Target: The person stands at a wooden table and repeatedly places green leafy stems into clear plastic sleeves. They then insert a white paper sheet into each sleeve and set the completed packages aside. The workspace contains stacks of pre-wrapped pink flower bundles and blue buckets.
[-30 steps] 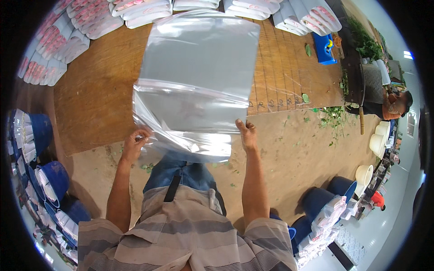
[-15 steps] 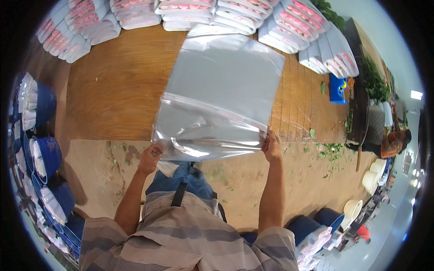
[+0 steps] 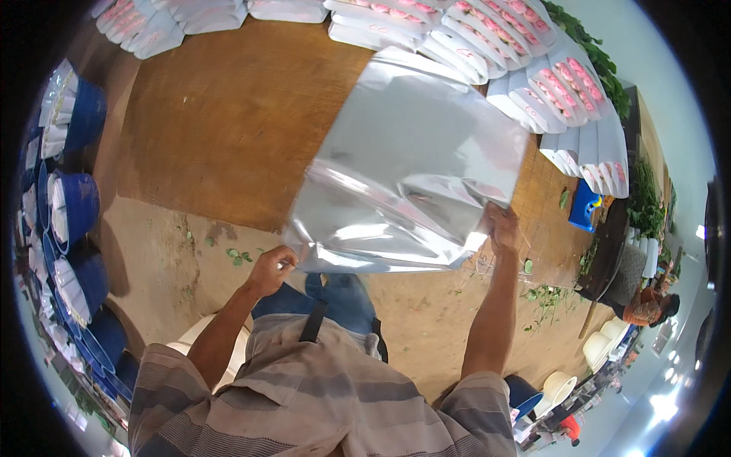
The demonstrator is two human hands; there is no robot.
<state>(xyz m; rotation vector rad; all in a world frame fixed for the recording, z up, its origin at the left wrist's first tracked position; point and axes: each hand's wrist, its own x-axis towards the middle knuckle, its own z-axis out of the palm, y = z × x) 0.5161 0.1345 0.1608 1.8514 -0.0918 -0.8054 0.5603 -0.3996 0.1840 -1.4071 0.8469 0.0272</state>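
Observation:
A large clear plastic sheet (image 3: 426, 145) stretches between my hands, its far part over the wooden table and its near edge hanging just past the table's front. My left hand (image 3: 272, 272) pinches its near left corner. Higher up on the right side, my right hand (image 3: 502, 226) grips the sheet, and creases run from there across the shiny film. A fold line crosses the sheet about halfway. Whether it is a single layer or a stack I cannot tell.
White-wrapped bunches of pink roses (image 3: 552, 91) line the table's far edge (image 3: 228, 99). A blue object (image 3: 585, 206) lies at its right end. Blue buckets (image 3: 76, 206) stand along the left, cream tubs (image 3: 556, 392) at lower right. Another person (image 3: 651, 306) is at far right.
My right hand has moved right and up along the sheet, creasing it. The left hand has shifted slightly right and down. The whole view has turned a little.

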